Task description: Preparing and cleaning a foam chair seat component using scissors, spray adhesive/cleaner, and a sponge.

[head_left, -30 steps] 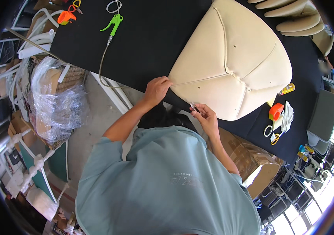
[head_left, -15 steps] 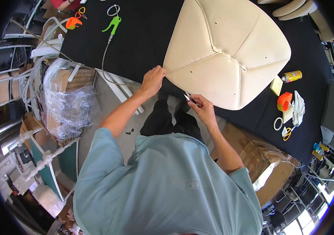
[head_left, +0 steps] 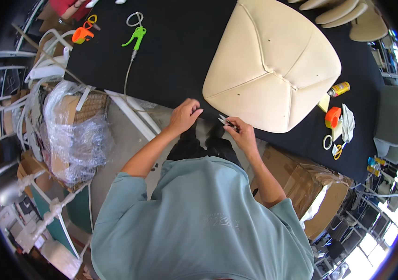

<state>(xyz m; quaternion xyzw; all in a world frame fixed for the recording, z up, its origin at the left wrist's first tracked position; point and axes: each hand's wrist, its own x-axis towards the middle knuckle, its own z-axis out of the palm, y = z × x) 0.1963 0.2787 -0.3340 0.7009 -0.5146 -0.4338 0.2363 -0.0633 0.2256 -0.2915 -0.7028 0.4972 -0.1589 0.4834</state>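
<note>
A cream padded chair shell (head_left: pixel 250 70) with stitched seams and several small holes lies on the black-covered table (head_left: pixel 171 60). My left hand (head_left: pixel 184 116) is just off its near left corner, loosely curled, with a gap between thumb and fingers and nothing seen in them. In my right hand (head_left: pixel 242 134) is a small pair of thread snips (head_left: pixel 222 120), blades pointing up and left. The hand is closed round the snips by the table's near edge, just below the shell. Its fingers partly hide the snips' handles.
A green air blow gun (head_left: pixel 137 38) and an orange tape dispenser (head_left: pixel 83 35) lie left. To the right are a yellow spray can (head_left: pixel 339 89), another orange dispenser (head_left: pixel 332 116), a tape roll (head_left: pixel 327 142) and scissors (head_left: pixel 338 151). A cardboard box (head_left: pixel 301 186) stands below; another person's arm (head_left: pixel 71 10) shows top left.
My left hand has come off the shell's corner, and its fingers have loosened. My right hand still holds the snips. The whole view has shifted slightly.
</note>
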